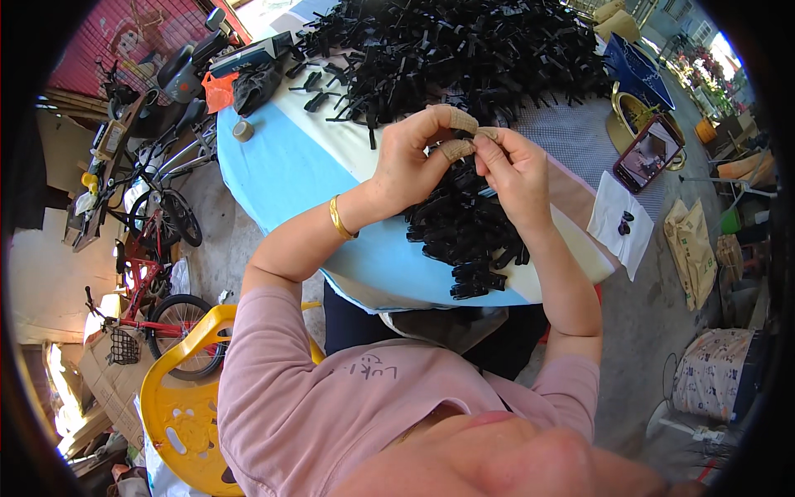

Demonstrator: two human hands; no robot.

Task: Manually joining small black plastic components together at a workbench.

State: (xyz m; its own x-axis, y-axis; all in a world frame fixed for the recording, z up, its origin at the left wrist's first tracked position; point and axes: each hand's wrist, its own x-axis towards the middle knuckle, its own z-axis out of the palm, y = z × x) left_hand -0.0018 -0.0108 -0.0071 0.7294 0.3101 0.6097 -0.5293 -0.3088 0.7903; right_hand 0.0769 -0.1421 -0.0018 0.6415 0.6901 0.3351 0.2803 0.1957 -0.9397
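Observation:
Over the table my left hand [407, 159] and my right hand [515, 172] meet, thumbs and forefingers pinched together at the tips. Beige tape wraps fingertips of my left hand, and a gold bangle [335, 217] circles that wrist. Whatever sits between the fingertips is too small and too hidden to name. Below my hands lies a near heap of small black pieces [468, 236], narrow and clip-like. Beyond my hands spreads a much larger pile of black pieces [464, 54] with thin strips sticking out.
A cloth in blue and cream [277, 178] covers the round table. A tape roll [243, 130] lies at left, near an orange bag [219, 91]. At right stand a phone [646, 157], a white paper [609, 224] and a brass-coloured pot [621, 124]. A yellow chair [178, 414] stands at lower left.

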